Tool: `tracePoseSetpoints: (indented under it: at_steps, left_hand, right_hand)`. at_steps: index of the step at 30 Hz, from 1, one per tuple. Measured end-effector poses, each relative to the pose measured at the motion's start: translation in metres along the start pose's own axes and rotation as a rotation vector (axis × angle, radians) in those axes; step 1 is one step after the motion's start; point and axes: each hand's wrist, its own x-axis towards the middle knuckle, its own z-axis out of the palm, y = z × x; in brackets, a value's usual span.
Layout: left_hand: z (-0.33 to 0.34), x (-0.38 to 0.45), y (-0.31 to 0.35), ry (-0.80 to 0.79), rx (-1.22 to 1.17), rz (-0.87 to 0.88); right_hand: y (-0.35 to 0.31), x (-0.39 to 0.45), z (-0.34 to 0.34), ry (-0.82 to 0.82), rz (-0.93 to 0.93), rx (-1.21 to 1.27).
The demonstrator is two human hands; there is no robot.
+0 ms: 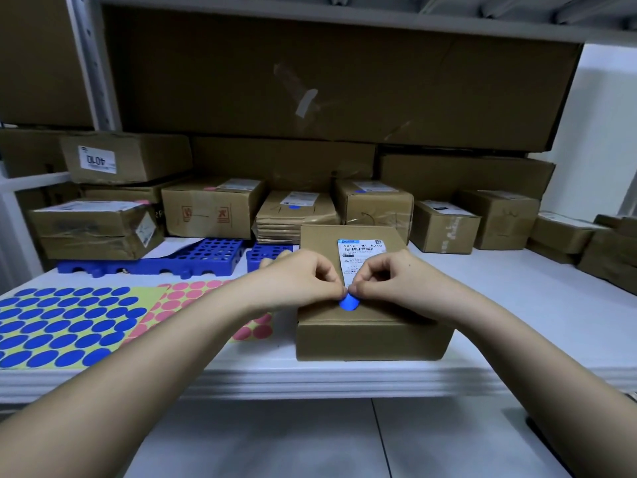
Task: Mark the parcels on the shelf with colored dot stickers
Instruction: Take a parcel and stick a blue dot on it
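The front parcel [368,326] on the white shelf [517,339] carries a white label [360,251] reading "501E- M1 A21B". A box at the back left [125,157] shows "4010" upside down. Left hand [303,276] and right hand [389,274] meet above the parcel, and their fingers [339,289] pinch one blue dot sticker [349,301] from both sides. A blue sticker sheet [69,326] and a pink sheet [193,298] lie to the left.
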Motion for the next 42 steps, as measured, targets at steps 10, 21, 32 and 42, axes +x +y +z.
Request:
tracePoseSetpoints:
  at_steps: [10, 21, 32, 42]
  left_hand:
    - [0.009, 0.003, 0.02, 0.079, 0.093, 0.041]
    - [0.019, 0.004, 0.022, 0.064, 0.158, 0.106]
    - [0.026, 0.005, 0.016, 0.166, 0.29, 0.189]
    - [0.031, 0.008, 0.013, 0.235, 0.266, 0.188]
  right_hand:
    - [0.005, -0.015, -0.019, -0.024, 0.026, 0.048]
    - [0.017, -0.02, -0.017, -0.028, -0.027, 0.032]
    - [0.031, -0.016, -0.014, 0.036, -0.152, -0.074]
    - [0.022, -0.017, 0.002, 0.205, -0.137, -0.216]
